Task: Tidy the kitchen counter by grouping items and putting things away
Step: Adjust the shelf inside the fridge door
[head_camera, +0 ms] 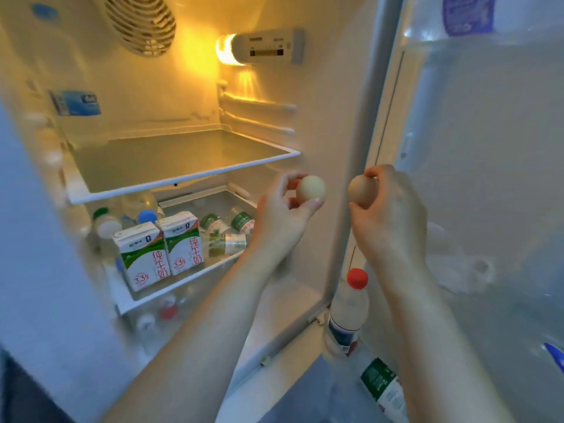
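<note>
I face an open fridge. My left hand (282, 213) holds a pale egg (310, 188) between fingers and thumb, in front of the fridge's right inner wall, just right of the upper glass shelf (183, 175). My right hand (389, 218) grips a second, browner egg (361, 188) in front of the door's hinge edge. The two eggs are level with each other and a short gap apart. The upper shelf carries nothing.
The lower shelf (171, 288) holds two milk cartons (158, 248), several small bottles (232, 230) lying behind them and capped bottles at left. In the open door's rack at right stand a red-capped bottle (348, 312) and a green-labelled bottle (384, 386). The fridge lamp (227, 50) glows above.
</note>
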The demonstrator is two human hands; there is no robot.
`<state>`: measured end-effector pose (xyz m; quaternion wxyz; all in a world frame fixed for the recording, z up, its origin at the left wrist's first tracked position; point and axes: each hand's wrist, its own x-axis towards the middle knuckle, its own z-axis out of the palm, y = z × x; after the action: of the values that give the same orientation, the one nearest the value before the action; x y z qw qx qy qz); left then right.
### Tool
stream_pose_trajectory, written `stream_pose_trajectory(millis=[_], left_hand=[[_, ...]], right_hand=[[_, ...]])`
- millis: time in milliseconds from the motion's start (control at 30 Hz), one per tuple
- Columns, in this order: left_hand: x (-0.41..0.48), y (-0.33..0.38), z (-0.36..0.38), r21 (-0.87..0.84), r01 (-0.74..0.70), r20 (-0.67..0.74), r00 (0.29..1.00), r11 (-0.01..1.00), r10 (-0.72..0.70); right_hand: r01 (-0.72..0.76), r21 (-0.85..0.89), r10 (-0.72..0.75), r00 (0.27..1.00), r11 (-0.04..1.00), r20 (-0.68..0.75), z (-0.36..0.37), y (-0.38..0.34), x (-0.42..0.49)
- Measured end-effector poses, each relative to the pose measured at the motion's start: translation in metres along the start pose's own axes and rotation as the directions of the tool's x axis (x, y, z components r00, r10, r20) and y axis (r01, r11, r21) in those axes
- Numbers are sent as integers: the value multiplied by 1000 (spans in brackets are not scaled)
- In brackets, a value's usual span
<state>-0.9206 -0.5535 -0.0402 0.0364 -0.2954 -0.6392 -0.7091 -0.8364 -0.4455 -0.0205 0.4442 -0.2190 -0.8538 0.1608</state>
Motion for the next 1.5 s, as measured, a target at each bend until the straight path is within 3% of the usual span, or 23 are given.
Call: stream_pose_trajectory(millis=[100,333,500,700,1133,1500], left_hand=[[-24,7,-9,27,47,-115,992,999,-43],[-107,31,-36,164,91,-345,938,982,-29],[-177,52,-60,240,156,-473,881,958,-25],[-257,82,-89,293,267,-643,766,918,-18],[-413,166,-102,344,387,-866,484,856,129],[-620,255,10,287,522,-958,143,803,249]], right_hand=[[46,96,-46,999,994,1,-2,-2,-7],[177,287,-236,955,941,183,-13,-29,-54],[260,372,-386,865,891,322,-24,-53,-105],[234,547,-525,712,804,467,-51,-90,-167],[246,799,-799,436,549,415,-138,-148,-281],[137,962,-961,182,235,209,-301,-107,-406]])
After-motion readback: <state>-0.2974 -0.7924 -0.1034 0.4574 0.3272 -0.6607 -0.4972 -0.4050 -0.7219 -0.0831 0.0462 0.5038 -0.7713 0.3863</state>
